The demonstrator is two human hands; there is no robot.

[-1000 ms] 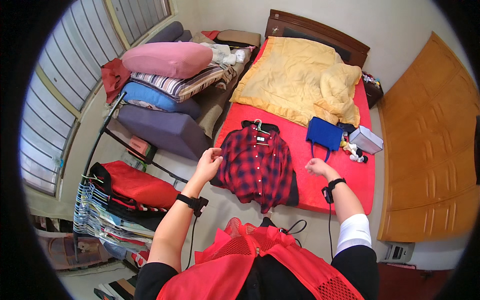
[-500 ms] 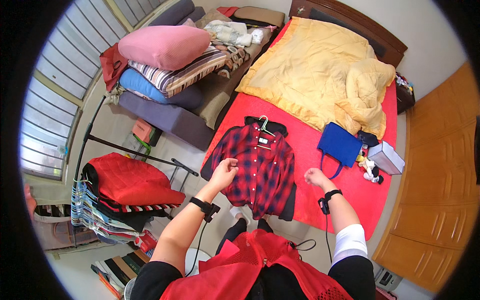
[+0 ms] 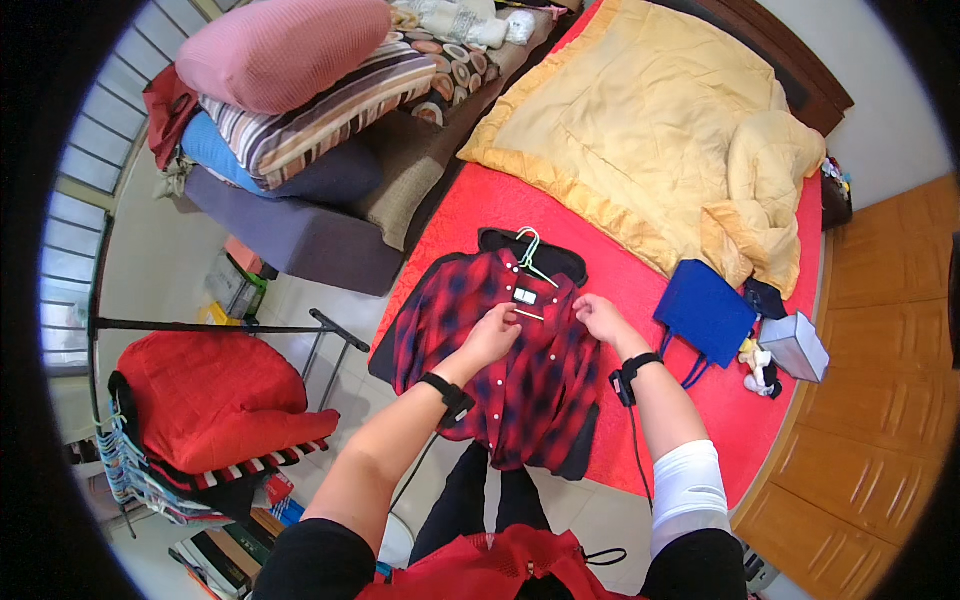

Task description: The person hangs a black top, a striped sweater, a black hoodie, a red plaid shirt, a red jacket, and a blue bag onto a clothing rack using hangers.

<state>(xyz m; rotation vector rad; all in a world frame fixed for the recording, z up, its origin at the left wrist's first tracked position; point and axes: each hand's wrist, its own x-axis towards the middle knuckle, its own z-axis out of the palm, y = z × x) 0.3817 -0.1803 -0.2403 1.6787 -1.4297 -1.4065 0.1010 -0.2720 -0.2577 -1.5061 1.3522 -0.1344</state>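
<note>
A red and dark-blue plaid shirt (image 3: 480, 365) lies spread front-up at the bed's near edge, with white buttons down its front. A pale green hanger (image 3: 530, 257) sits in its collar, the hook pointing away from me. My left hand (image 3: 488, 338) is over the shirt's left upper front, fingers loosely bent and apart near the collar. On the other side, my right hand (image 3: 604, 322) is at the shirt's right shoulder, thumb and fingers parted. Whether the fingertips touch cloth is hard to tell. Dark cloth (image 3: 575, 440) shows beneath the shirt.
A yellow quilt (image 3: 640, 130) covers the far part of the red bed. To the right are a blue bag (image 3: 705, 313), a pale box (image 3: 795, 345) and small plush toys (image 3: 760, 370). A clothes rack (image 3: 220, 324) and a pillow-piled sofa (image 3: 300, 240) stand left.
Both hands have moved forward and inward, from the shirt's sides to near its collar. My view has shifted, bringing the bed closer. The shirt lies much as before.
</note>
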